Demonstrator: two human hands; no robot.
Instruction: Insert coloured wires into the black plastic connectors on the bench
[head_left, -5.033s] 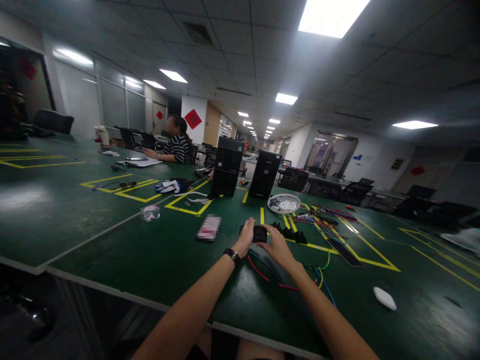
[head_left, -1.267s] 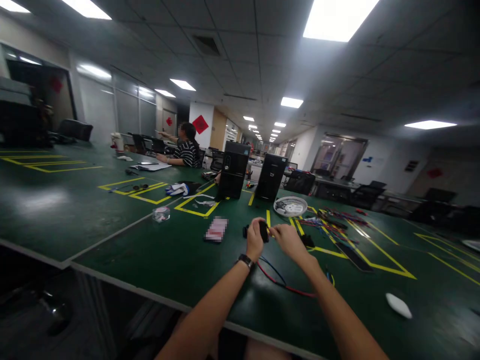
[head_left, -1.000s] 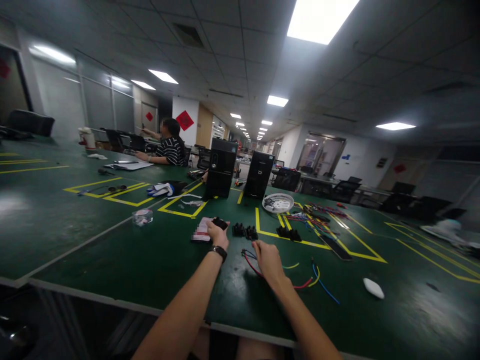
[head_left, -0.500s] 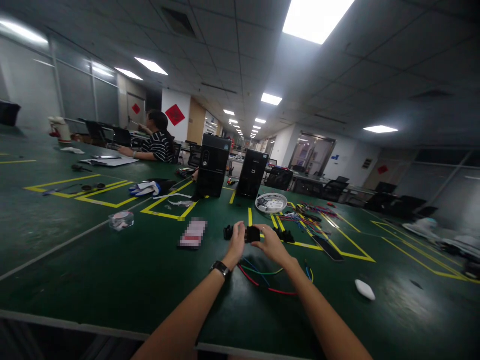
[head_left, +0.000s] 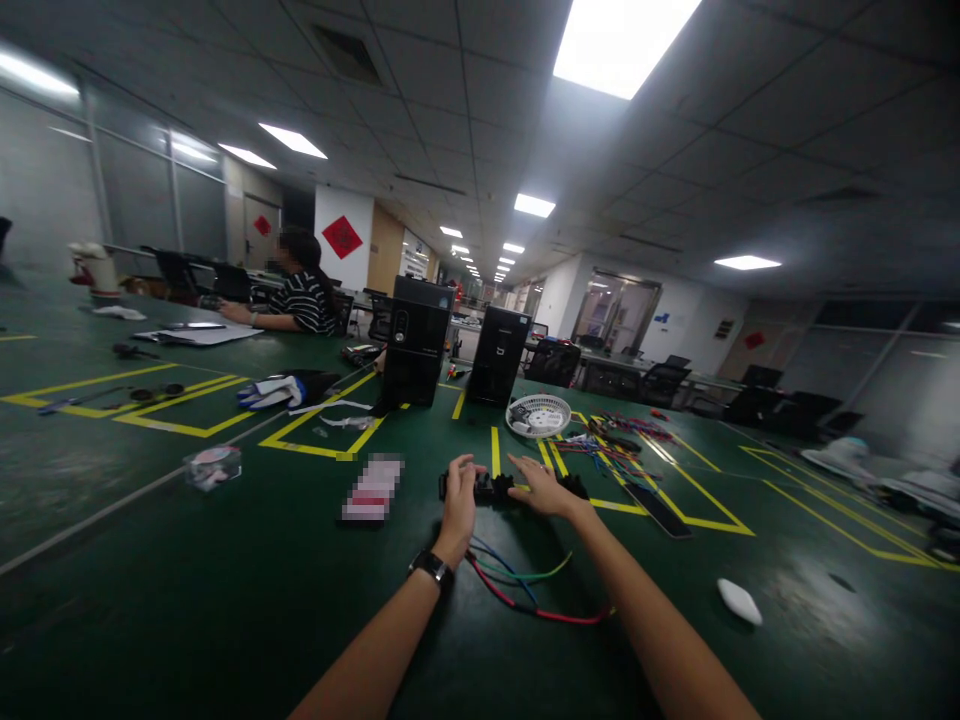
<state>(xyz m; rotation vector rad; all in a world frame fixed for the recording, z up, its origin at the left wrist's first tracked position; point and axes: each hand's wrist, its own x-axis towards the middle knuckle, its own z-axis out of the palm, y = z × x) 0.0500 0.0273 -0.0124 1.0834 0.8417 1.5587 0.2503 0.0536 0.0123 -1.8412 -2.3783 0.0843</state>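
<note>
Small black parts (head_left: 491, 488) lie in a row on the green table; their exact kind is too dark to make out. At the left part of the row is my left hand (head_left: 458, 505), its fingers stretched upward and apart from the thumb. My right hand (head_left: 545, 490) is over the right part of the row, fingers extended toward the left one. Neither hand visibly grips anything, and my fingers partly cover the parts. Nearer to me, loose red, green and blue wires (head_left: 517, 603) curve between my forearms.
Two black computer towers (head_left: 414, 345) stand behind a white basket (head_left: 538, 415). Bundled wires (head_left: 611, 450) and a dark flat strip (head_left: 658, 510) lie to the right, near a white rounded object (head_left: 739, 602). Leftward are a blurred pink-white item (head_left: 373, 488), gloves (head_left: 281, 390) and a seated person (head_left: 300, 285).
My hands have come off a black block they held together, which now rests among the other black parts. Fingers have spread. The camera view has shifted slightly.
</note>
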